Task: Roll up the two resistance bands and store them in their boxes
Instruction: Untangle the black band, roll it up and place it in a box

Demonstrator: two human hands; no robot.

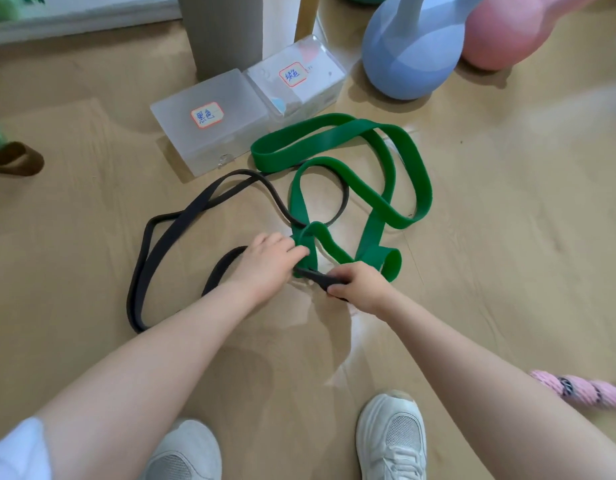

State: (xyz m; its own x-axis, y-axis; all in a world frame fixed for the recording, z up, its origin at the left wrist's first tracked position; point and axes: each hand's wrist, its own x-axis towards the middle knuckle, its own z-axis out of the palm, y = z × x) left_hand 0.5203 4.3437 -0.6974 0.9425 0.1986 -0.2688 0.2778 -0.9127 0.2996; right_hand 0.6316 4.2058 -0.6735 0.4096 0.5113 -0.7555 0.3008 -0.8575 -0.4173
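A green band point(386, 161) sprawls in loose loops on the wood floor point(507, 237), just in front of two frosted boxes point(209, 123) that sit side by side, each bearing a handwritten label. A black band point(154, 258) trails left of the green one, and the two cross and tangle near the person's hands. Behind the green band stand a blue kettlebell point(403, 53) and a pink one point(517, 32). The left hand point(268, 261) pinches a fold of the green band; the right hand point(360, 285) is clenched around a stretch of the black band.
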